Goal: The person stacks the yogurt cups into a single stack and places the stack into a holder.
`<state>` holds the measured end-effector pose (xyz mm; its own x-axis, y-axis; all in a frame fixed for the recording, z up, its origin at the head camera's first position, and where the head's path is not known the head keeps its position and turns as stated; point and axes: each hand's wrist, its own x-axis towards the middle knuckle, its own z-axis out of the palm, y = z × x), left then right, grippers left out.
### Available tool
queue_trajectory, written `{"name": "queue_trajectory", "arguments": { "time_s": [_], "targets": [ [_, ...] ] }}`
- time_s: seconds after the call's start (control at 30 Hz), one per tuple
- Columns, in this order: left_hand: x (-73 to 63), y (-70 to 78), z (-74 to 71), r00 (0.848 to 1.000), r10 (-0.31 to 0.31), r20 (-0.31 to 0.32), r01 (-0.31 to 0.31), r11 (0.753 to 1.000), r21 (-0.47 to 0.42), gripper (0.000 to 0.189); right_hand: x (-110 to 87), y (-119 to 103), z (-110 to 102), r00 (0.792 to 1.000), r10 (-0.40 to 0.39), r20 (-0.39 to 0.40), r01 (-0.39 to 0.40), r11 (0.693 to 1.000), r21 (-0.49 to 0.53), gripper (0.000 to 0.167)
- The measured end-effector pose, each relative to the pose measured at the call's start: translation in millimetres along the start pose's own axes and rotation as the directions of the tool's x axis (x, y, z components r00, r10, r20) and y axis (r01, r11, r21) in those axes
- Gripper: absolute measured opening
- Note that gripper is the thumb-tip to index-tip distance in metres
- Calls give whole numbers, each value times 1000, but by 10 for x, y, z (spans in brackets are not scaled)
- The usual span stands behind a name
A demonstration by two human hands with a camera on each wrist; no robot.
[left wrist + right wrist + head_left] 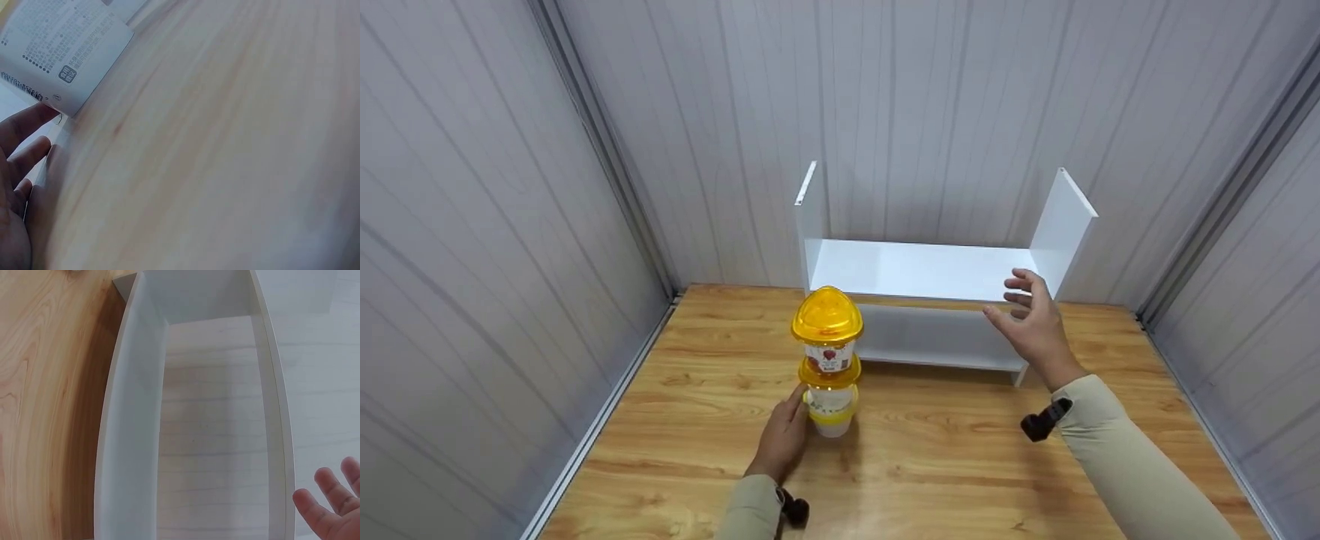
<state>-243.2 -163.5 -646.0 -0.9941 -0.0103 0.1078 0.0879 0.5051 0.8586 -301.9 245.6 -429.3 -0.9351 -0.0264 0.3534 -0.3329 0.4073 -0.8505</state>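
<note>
Two plastic cups stand stacked in the head view. The upper cup (829, 355) has a domed, clear yellow lid (827, 319) and a label with a red heart-like picture; the lower cup (832, 426) has a yellow band. My left hand (782, 437) lies against the lower cup's left side, and in the left wrist view its loosely extended fingers (29, 157) are near the printed label (62, 53). My right hand (1037, 328) is raised, holding nothing, in front of the right end of the white shelf (922, 271), its fingers spread and slightly bent.
The two-tier shelf has upright side panels (1065, 225) and a lower board (934, 337). It stands on the wooden table (720, 420) before a pale panelled back wall (930, 112). More panels rise on both sides, with metal rails (607, 409) along the table edges.
</note>
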Motion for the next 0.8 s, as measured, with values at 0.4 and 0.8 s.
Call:
{"name": "queue_trajectory", "arguments": {
  "time_s": [0.4,0.8],
  "targets": [
    [-1,24,41,999,32,-4,-32,999,-3,51,-22,71,-226,997,32,-68,-30,999,24,78],
    [32,18,71,999,45,2,-45,999,-10,49,-13,163,-407,986,83,-145,-84,996,-5,80]
  ]
}}
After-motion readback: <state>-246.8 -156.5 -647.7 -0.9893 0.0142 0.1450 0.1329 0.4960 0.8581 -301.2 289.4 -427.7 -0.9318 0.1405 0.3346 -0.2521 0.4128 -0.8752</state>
